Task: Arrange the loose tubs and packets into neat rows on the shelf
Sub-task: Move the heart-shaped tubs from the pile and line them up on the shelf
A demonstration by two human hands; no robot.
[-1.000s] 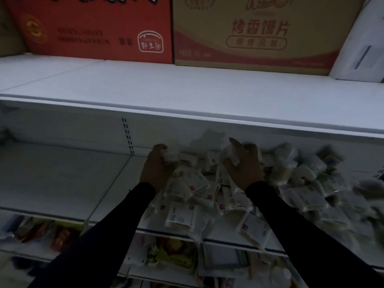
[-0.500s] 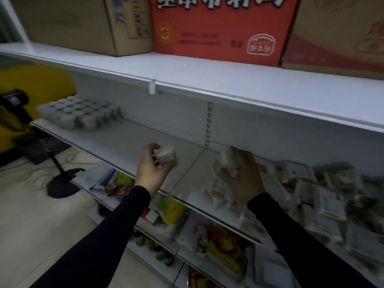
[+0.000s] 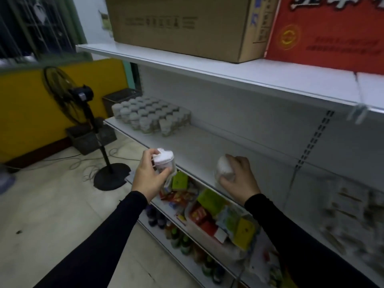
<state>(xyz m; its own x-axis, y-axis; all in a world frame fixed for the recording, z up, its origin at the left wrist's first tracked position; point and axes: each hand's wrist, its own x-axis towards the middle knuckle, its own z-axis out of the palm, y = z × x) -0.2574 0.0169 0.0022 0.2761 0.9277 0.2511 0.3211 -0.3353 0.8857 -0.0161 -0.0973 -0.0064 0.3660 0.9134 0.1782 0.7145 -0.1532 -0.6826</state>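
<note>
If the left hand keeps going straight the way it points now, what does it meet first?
Probably bare shelf: the left hand, gripping a tub, points up-left toward the block of tubs, with nothing visibly between. Depth is uncertain.

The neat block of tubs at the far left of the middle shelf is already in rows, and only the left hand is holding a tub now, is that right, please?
Not quite: the head view shows both hands holding one. The left hand grips a tub, and the right hand grips another tub. The block of tubs is indeed in rows.

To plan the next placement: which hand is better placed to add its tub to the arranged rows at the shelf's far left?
Probably left. The left hand holds its tub nearer the arranged tubs than the right hand.
</note>
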